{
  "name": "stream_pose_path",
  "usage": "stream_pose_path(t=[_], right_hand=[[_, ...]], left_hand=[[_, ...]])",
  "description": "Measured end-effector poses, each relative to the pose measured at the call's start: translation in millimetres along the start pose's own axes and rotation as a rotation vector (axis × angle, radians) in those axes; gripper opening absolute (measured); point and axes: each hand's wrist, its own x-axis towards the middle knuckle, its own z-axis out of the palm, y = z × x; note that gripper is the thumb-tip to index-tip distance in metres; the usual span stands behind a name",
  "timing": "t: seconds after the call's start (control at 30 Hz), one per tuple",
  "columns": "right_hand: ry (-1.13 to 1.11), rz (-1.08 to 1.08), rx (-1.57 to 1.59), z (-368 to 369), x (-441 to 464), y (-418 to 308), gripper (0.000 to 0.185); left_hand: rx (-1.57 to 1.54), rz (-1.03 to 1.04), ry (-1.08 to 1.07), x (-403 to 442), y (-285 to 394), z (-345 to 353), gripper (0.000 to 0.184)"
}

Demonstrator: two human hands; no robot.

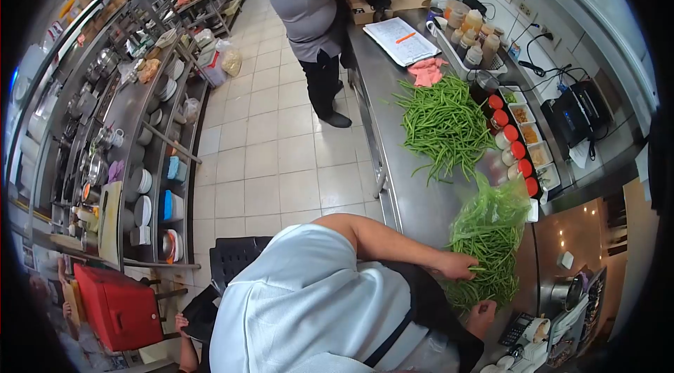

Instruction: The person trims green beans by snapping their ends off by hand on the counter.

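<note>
On the steel counter [437,215], a pile of green beans [491,250] lies partly under a pale green plastic bag [484,211]. My left hand [458,265] is closed at the edge of this pile, with green beans between the fingertips. My right hand [481,317] is nearer the bottom of the view, beside the same pile, its fingers curled in. Whether anything is in it is too small to make out. A second, larger heap of green beans [446,123] is spread farther along the counter.
Red-lidded jars [510,133] and small food tubs [530,134] line the counter's back. Beyond the heap are a pink cloth [427,72], a clipboard [400,41] and sauce bottles [474,36]. Another person [305,4] stands at the far end. Loaded shelves [151,127] stand across the aisle.
</note>
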Motion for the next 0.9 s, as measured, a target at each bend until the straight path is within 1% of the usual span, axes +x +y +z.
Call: stream_pose_path(t=[0.03,0.1,0.13,0.2,0.23,0.3,0.33,0.37,0.4,0.43,0.47,0.5,0.53,0.6,0.63,0.67,0.73,0.83,0.9], right_hand=[[-0.006,0.008,0.055,-4.1,-3.3,-12.2,0.010],[-0.011,0.026,0.161,-12.7,-7.5,-27.1,0.010],[-0.023,0.002,0.264,-14.0,-6.7,-23.9,0.011],[-0.047,-0.042,0.468,-11.1,-3.7,-12.0,0.013],[-0.047,-0.052,0.494,-8.1,-0.1,-5.2,0.012],[-0.020,-0.046,0.544,-5.4,2.1,4.9,0.010],[-0.003,-0.073,0.459,-10.4,-2.7,-8.5,0.009],[0.019,-0.071,0.367,-16.8,-5.1,-19.5,0.009],[0.014,-0.026,0.465,-14.4,-7.2,-14.7,0.008],[0.036,-0.100,0.443,-19.8,-14.2,-25.8,0.008],[0.032,-0.053,0.564,-15.3,-17.1,-20.1,0.008],[0.038,-0.092,0.552,-18.6,-21.5,-23.1,0.009],[0.009,0.024,0.639,-14.1,-22.4,-12.1,0.009],[0.035,0.045,0.737,-14.8,-28.2,-8.1,0.010],[0.046,0.061,0.801,-12.6,-31.5,-5.1,0.010],[0.113,0.034,0.733,-11.3,-38.5,-11.1,0.011],[0.217,-0.038,0.593,-13.7,-44.8,-9.4,0.012],[0.343,-0.235,0.219,-16.8,-48.4,-11.7,0.012],[0.360,-0.237,0.141,-9.2,-50.8,-10.7,0.012]], left_hand=[[0.172,0.097,0.010,5.7,-4.5,4.9,0.041],[0.312,0.209,-0.055,10.6,-8.4,13.4,0.042],[0.379,0.267,-0.088,13.2,-8.9,18.8,0.043],[0.430,0.275,-0.111,17.8,-8.0,28.6,0.042],[0.453,0.278,-0.130,19.3,-8.0,33.7,0.042],[0.438,0.361,-0.051,26.1,-26.8,37.5,0.041],[0.417,0.404,-0.044,25.7,-24.1,43.5,0.041],[0.373,0.421,0.000,22.3,-26.3,41.5,0.042],[0.372,0.365,0.063,27.4,-26.6,50.2,0.043],[0.403,0.343,0.088,28.2,-26.0,50.7,0.041],[0.341,0.193,0.023,2.1,27.3,41.4,0.038],[0.372,0.398,0.084,11.7,10.1,44.9,0.039],[0.372,0.399,0.090,9.8,22.1,47.8,0.035],[0.401,0.415,0.024,11.5,21.6,52.8,0.026],[0.379,0.320,-0.034,9.3,29.0,53.5,0.023],[0.361,0.229,-0.081,2.0,39.2,51.2,0.020],[0.443,0.232,-0.088,-0.8,38.8,56.9,0.020],[0.571,0.274,-0.068,-6.3,40.4,62.3,0.020],[0.645,0.282,-0.060,-10.6,40.9,63.3,0.022]])
